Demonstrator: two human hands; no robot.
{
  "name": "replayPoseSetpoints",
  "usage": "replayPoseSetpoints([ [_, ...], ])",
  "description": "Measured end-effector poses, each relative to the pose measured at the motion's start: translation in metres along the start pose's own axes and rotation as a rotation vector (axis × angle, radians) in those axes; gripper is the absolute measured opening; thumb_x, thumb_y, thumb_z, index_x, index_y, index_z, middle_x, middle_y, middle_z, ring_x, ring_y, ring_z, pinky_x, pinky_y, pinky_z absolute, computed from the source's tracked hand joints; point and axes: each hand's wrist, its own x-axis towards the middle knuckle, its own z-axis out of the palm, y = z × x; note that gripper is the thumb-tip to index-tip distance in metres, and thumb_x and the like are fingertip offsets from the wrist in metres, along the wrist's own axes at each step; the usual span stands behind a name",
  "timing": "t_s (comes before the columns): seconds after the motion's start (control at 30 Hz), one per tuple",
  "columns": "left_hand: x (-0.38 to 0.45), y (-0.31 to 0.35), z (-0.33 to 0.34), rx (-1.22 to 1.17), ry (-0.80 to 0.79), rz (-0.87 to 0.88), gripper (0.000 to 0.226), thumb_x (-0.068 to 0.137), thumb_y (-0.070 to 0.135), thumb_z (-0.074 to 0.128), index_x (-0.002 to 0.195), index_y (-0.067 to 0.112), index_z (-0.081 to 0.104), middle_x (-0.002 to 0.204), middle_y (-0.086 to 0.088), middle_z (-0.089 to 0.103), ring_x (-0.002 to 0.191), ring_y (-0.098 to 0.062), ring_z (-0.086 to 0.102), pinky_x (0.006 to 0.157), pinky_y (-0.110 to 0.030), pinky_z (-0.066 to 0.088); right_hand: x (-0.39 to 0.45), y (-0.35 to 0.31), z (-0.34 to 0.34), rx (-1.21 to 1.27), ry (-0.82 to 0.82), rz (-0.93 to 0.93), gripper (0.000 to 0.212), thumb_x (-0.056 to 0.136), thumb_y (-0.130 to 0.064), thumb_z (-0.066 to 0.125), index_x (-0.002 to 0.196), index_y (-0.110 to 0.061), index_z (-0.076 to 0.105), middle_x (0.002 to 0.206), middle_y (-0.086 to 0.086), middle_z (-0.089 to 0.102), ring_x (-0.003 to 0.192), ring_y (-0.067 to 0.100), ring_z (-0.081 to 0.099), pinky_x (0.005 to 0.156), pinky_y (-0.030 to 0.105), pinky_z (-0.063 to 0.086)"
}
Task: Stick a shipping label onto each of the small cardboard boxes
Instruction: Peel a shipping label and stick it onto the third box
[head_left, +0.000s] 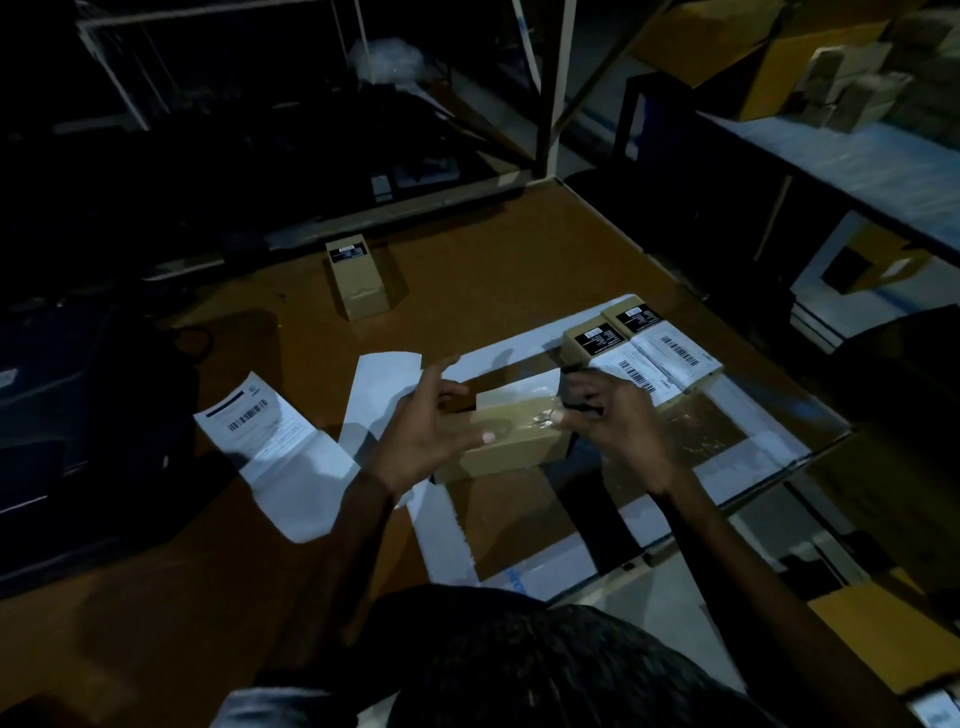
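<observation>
A small cardboard box (511, 441) lies on the table in front of me, with a white label (519, 391) lying over its far top edge. My left hand (431, 431) is at the box's left end with fingers spread and the thumb on its top. My right hand (618, 421) is at the box's right end, thumb tip on the top surface, fingers spread. Two more boxes (641, 345) stand side by side to the right, each with a white barcode label on top. Another box (357, 275) without a shipping label stands farther back.
A strip of labels (260, 421) with a barcode and white backing paper (382, 395) lie left of my hands. A flattened carton with white tape (737, 431) lies under the boxes. Dark equipment (88, 410) sits at the left; shelving with cartons (841, 83) stands at the right.
</observation>
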Motion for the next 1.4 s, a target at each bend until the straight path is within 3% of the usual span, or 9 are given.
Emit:
replayPoseSetpoints([
  [0.07, 0.006, 0.003, -0.002, -0.001, -0.067, 0.034, 0.099, 0.065, 0.027, 0.094, 0.146, 0.036, 0.037, 0.123, 0.012, 0.059, 0.115, -0.006, 0.055, 0.09, -0.017, 0.05, 0.006, -0.005, -0.008, 0.019, -0.119, -0.026, 0.071, 0.07, -0.024, 0.09, 0.133, -0.014, 0.059, 0.119, -0.008, 0.065, 0.106, 0.004, 0.061, 0.09, 0.024, 0.052],
  [0.17, 0.018, 0.008, -0.003, 0.022, -0.154, 0.071, 0.092, 0.062, 0.023, 0.096, 0.14, 0.037, 0.049, 0.117, 0.013, 0.06, 0.111, -0.007, 0.057, 0.081, -0.011, 0.052, 0.015, -0.006, -0.012, 0.093, -0.342, -0.084, 0.063, 0.064, -0.011, 0.093, 0.12, -0.021, 0.064, 0.117, -0.017, 0.068, 0.105, -0.012, 0.061, 0.091, 0.019, 0.054],
  [0.3, 0.031, 0.006, -0.004, 0.074, -0.263, 0.096, 0.068, 0.063, 0.03, 0.094, 0.124, 0.034, 0.064, 0.118, 0.017, 0.065, 0.111, -0.003, 0.059, 0.091, -0.031, 0.058, 0.03, 0.005, -0.005, 0.232, -0.402, -0.109, 0.067, 0.062, -0.005, 0.093, 0.123, -0.01, 0.066, 0.123, -0.002, 0.071, 0.116, 0.015, 0.066, 0.096, 0.04, 0.056],
  [0.37, 0.034, 0.005, -0.005, 0.09, -0.3, 0.081, 0.06, 0.065, 0.033, 0.093, 0.12, 0.031, 0.068, 0.115, 0.016, 0.067, 0.108, -0.004, 0.061, 0.092, -0.037, 0.058, 0.034, 0.01, -0.002, 0.288, -0.426, -0.106, 0.065, 0.062, 0.0, 0.092, 0.122, -0.009, 0.068, 0.123, 0.0, 0.072, 0.116, 0.018, 0.066, 0.096, 0.041, 0.056],
  [0.57, 0.042, 0.005, -0.006, 0.071, -0.467, 0.084, 0.059, 0.076, 0.026, 0.087, 0.13, 0.028, 0.062, 0.124, 0.013, 0.063, 0.113, -0.002, 0.057, 0.096, -0.024, 0.052, 0.034, 0.023, 0.006, 0.316, -0.429, -0.001, 0.057, 0.062, -0.014, 0.094, 0.112, -0.028, 0.072, 0.119, -0.006, 0.072, 0.115, 0.014, 0.066, 0.092, 0.034, 0.056],
  [0.67, 0.044, 0.005, -0.007, 0.035, -0.517, 0.088, 0.058, 0.079, 0.019, 0.085, 0.131, 0.025, 0.061, 0.126, 0.009, 0.062, 0.116, -0.006, 0.057, 0.099, -0.024, 0.049, 0.035, 0.026, 0.008, 0.322, -0.433, 0.025, 0.052, 0.065, -0.009, 0.092, 0.109, -0.026, 0.07, 0.116, -0.004, 0.071, 0.112, 0.012, 0.065, 0.082, 0.024, 0.057],
  [0.83, 0.05, -0.002, -0.007, 0.0, -0.544, 0.102, 0.059, 0.078, 0.014, 0.085, 0.131, 0.027, 0.062, 0.129, 0.009, 0.062, 0.121, -0.01, 0.057, 0.105, -0.037, 0.048, 0.032, 0.032, 0.013, 0.365, -0.414, -0.008, 0.062, 0.064, -0.028, 0.094, 0.12, -0.017, 0.07, 0.126, 0.002, 0.066, 0.119, 0.018, 0.061, 0.093, 0.039, 0.057],
  [1.07, 0.053, -0.01, -0.005, 0.007, -0.542, 0.138, 0.057, 0.08, 0.018, 0.083, 0.131, 0.029, 0.061, 0.131, 0.011, 0.061, 0.126, -0.009, 0.054, 0.109, -0.039, 0.045, 0.026, 0.039, 0.019, 0.483, -0.388, -0.055, 0.052, 0.073, 0.001, 0.084, 0.117, -0.023, 0.07, 0.12, -0.006, 0.066, 0.116, 0.013, 0.062, 0.088, 0.03, 0.056],
  [1.4, 0.058, -0.019, -0.006, 0.087, -0.564, 0.122, 0.059, 0.074, 0.025, 0.088, 0.125, 0.037, 0.062, 0.126, 0.015, 0.061, 0.124, -0.005, 0.052, 0.104, -0.035, 0.049, 0.026, 0.039, 0.019, 0.449, -0.402, -0.057, 0.063, 0.069, 0.003, 0.087, 0.114, -0.037, 0.071, 0.123, -0.012, 0.066, 0.122, 0.012, 0.061, 0.098, 0.034, 0.055],
])
